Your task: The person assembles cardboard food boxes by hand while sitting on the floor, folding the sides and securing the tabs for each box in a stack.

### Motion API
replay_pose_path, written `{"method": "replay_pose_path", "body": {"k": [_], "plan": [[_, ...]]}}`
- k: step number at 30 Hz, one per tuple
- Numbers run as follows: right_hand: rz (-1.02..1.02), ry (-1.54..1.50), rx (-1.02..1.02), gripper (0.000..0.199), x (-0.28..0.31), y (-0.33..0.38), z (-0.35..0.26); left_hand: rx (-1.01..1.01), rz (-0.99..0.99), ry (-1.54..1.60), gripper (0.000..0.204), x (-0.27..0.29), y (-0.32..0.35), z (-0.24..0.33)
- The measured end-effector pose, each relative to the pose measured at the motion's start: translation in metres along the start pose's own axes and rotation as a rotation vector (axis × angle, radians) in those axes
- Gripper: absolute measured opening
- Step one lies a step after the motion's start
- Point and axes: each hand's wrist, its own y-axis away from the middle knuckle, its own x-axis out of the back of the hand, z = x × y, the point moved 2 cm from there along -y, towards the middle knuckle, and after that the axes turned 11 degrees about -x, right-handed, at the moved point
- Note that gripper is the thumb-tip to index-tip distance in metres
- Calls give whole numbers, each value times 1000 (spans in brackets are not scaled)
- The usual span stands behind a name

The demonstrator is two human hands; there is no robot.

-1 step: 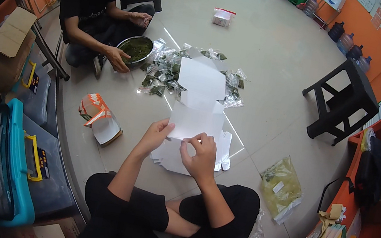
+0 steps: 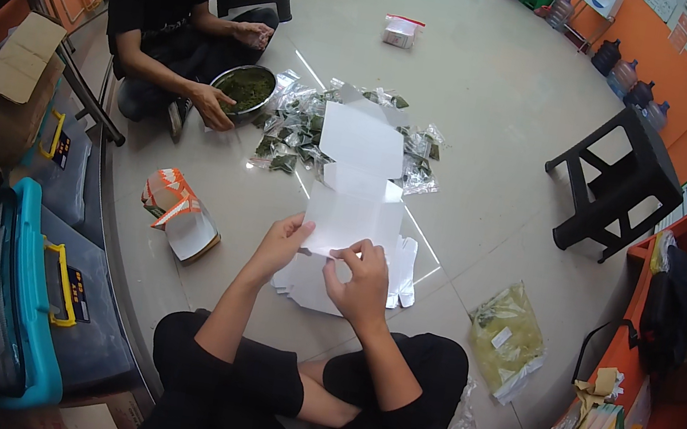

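I sit cross-legged on the floor and hold a flat white cardboard box blank (image 2: 358, 181) up in front of me. My left hand (image 2: 280, 245) grips its lower left edge. My right hand (image 2: 362, 280) pinches its bottom edge with fingers curled. Under my hands lies a stack of more white blanks (image 2: 401, 273) on the floor. Beyond the blank, several small clear bags of green leaves (image 2: 294, 130) are spread on the tiles.
A person in black sits at the far left with a hand on a metal bowl of green leaves (image 2: 245, 89). An orange-white carton (image 2: 180, 214) lies at my left, a large bag of leaves (image 2: 509, 335) at my right, a black stool (image 2: 614, 181) beyond. Teal crates (image 2: 35, 291) line the left.
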Motion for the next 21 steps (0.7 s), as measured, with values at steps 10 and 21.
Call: {"method": "replay_pose_path", "body": {"k": [10, 21], "plan": [[51, -116, 30, 9, 0, 0, -3, -59, 66, 70, 29, -2, -3, -7], [1, -308, -397, 15, -9, -3, 31, -12, 109, -66, 30, -12, 4, -8]]}}
